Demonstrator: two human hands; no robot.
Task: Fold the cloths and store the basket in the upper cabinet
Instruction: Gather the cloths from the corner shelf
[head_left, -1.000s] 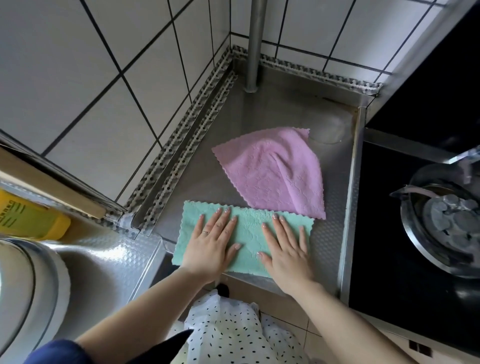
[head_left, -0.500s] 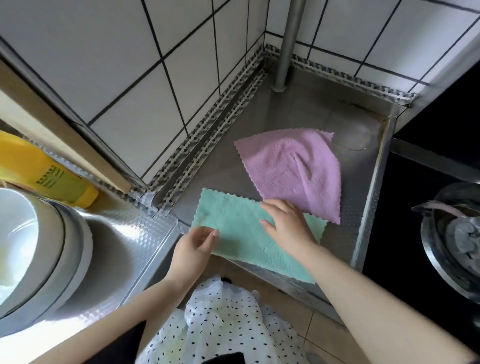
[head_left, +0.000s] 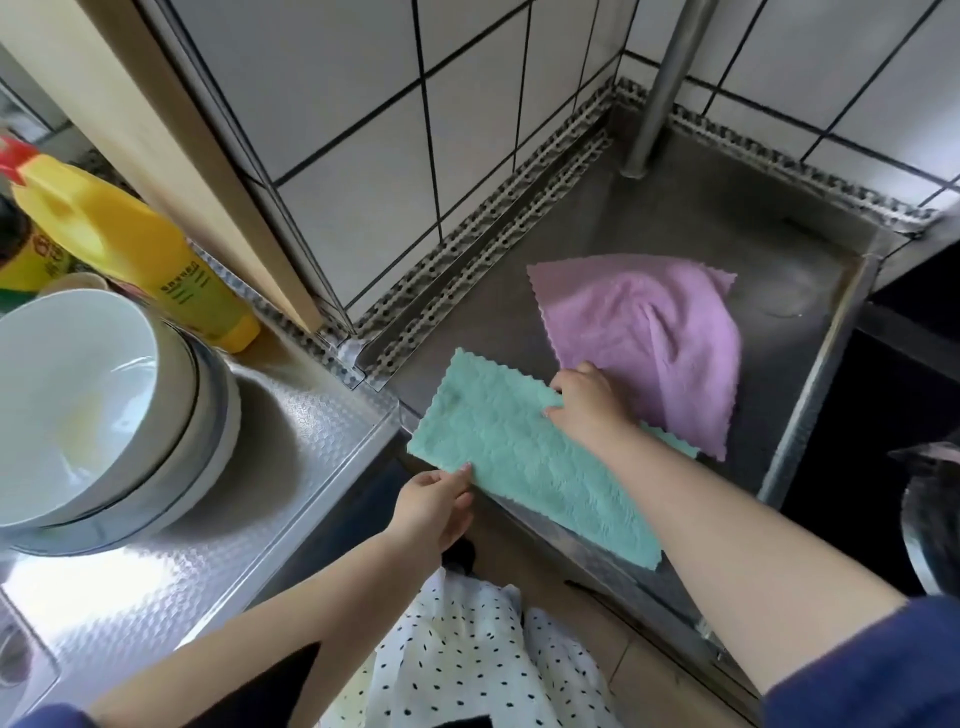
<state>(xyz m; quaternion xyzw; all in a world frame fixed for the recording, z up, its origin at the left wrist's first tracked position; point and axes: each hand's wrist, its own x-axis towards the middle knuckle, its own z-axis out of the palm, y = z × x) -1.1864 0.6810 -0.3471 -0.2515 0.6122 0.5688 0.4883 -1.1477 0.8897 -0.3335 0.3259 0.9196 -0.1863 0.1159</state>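
The white tiled wall (head_left: 363, 171) with dark joints fills the top of the view and makes a corner behind the steel desk (head_left: 691, 218). A patterned strip runs along the foot of the wall. A metal pipe (head_left: 660, 88) stands upright in the corner; its top is cut off by the frame edge. On the right a black stove surface (head_left: 893, 415) begins, and at the far right edge only a part of a metal pot (head_left: 930, 519) shows, dark and hard to make out.

On the left a lower embossed metal surface (head_left: 208, 519) carries a stack of white bowls (head_left: 88, 410), cut off by the left edge. Behind the bowls stands a yellow bottle (head_left: 145, 254) with a red cap, tilted in the wide-angle view. Its label is too small to read, and another bottle beside it is mostly hidden.

The pink cloth (head_left: 649, 332) lies unfolded on the desk, toward the back. Its near corner touches or overlaps the green cloth (head_left: 519, 457); I cannot tell which. The green cloth lies as a long folded strip at the front edge of the desk, and its near end hangs a little over the edge. The right forearm hides the far-right part of this strip.

The right hand (head_left: 589, 402) rests on the far long edge of the green cloth with curled fingers; whether it pinches the fabric cannot be told, because the fingertips are hidden. The left hand (head_left: 434, 506) pinches the near long edge of the green cloth between thumb and fingers. Below, a dotted white garment (head_left: 467, 649) shows.
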